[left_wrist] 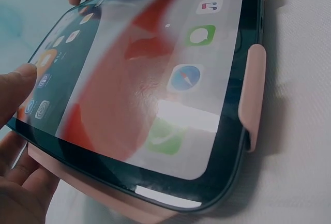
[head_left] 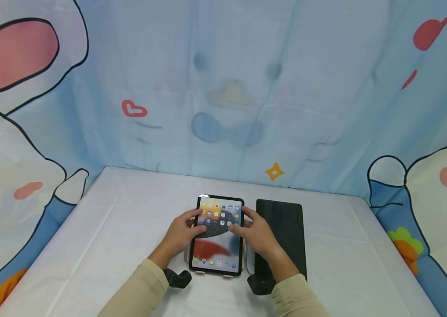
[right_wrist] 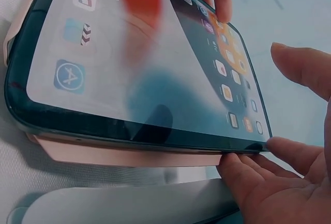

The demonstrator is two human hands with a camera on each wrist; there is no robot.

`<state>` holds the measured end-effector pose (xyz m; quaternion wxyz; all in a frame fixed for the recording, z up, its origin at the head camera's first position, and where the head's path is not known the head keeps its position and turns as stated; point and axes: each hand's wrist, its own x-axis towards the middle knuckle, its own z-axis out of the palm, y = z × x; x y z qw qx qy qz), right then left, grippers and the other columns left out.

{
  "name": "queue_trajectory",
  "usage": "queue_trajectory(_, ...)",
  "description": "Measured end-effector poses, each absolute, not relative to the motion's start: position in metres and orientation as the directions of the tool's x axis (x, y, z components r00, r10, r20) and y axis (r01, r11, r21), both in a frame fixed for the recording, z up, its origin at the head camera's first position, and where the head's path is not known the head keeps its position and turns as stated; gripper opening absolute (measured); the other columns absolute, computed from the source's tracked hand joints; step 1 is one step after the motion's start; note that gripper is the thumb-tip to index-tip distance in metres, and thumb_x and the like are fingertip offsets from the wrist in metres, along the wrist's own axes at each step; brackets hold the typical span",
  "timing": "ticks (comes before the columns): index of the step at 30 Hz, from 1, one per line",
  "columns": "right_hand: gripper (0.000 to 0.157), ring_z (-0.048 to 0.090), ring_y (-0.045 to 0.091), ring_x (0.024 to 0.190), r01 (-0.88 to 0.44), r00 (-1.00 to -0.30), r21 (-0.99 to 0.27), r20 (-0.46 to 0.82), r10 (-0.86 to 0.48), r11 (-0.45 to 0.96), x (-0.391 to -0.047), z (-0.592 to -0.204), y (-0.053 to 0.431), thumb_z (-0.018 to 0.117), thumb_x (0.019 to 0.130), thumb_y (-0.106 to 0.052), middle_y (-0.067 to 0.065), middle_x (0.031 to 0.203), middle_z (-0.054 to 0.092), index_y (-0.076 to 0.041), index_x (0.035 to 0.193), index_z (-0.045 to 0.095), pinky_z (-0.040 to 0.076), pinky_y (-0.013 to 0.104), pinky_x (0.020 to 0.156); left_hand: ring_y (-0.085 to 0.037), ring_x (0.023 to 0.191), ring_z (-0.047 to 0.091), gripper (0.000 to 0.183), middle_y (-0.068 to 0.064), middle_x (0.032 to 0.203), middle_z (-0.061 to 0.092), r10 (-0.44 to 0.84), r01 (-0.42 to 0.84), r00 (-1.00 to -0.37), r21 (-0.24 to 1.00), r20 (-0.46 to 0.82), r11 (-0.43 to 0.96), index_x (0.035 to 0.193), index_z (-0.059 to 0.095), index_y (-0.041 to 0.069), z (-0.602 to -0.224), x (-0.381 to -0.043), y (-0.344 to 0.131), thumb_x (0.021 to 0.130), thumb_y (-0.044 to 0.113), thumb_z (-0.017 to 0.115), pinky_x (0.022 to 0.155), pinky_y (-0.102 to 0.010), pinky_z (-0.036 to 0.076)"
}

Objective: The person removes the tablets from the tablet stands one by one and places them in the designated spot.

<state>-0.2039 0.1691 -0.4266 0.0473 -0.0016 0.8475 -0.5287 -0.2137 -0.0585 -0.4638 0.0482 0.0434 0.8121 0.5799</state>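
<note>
A tablet point(head_left: 215, 246) with a lit screen of app icons leans on a pink stand point(left_wrist: 252, 92), whose small lips catch its lower edge. My left hand point(head_left: 180, 231) grips the tablet's left side, with its thumb point(left_wrist: 23, 81) on the front and fingers underneath. On the opposite side, my right hand point(head_left: 261, 233) touches the tablet's edge with its fingers point(right_wrist: 297, 154). The right thumb point(right_wrist: 302, 66) is raised, apart from the screen. Part of the stand is hidden behind the tablet.
A dark flat panel point(head_left: 280, 215) lies to the right, partly under my right forearm. Beside the stand is a pale, rounded piece point(right_wrist: 124, 203). White cloth point(head_left: 140, 207) covers the table; a printed blue curtain point(head_left: 227, 57) hangs behind it.
</note>
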Motion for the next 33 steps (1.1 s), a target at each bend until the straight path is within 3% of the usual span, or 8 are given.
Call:
queue_trajectory(18,0.068,0.055,0.039,0.126,0.048,-0.999,-0.92,-0.047,0.011,0.388,-0.202,-0.431,0.169,0.073,0.091,-0.017,0.026,0.136,0.056,-0.001,0.15,0.042,0.05,0.051,0.095,-0.033,0.133,0.048,0.049,-0.014,0.149,0.048,0.125,0.051,-0.992,0.939,0.009,0.339,0.14,0.058,0.006,-0.46,-0.214,-0.059,0.094,0.016,0.07,0.106,-0.045,0.042)
queue_trajectory(27,0.061,0.066,0.032,0.107,0.022,-0.999,-0.949,-0.01,0.039,0.314,-0.202,-0.432,0.167,0.071,0.092,-0.01,0.025,0.122,0.065,-0.002,0.147,0.047,0.056,0.043,0.082,-0.034,0.132,0.049,0.049,-0.012,0.149,0.049,0.113,0.042,-0.994,0.938,0.003,0.344,0.141,0.059,0.009,-0.457,-0.214,-0.061,0.094,0.017,0.07,0.107,-0.045,0.041)
queue_trajectory(33,0.058,0.066,0.032,0.107,0.007,-0.998,-0.947,0.011,0.055,0.32,-0.202,-0.426,0.167,0.071,0.091,-0.011,0.024,0.121,0.065,-0.003,0.145,0.051,0.055,0.045,0.086,-0.033,0.133,0.048,0.048,-0.012,0.15,0.048,0.112,0.066,-0.993,0.94,0.03,0.336,0.14,0.059,0.008,-0.451,-0.215,-0.062,0.094,0.016,0.071,0.107,-0.045,0.04)
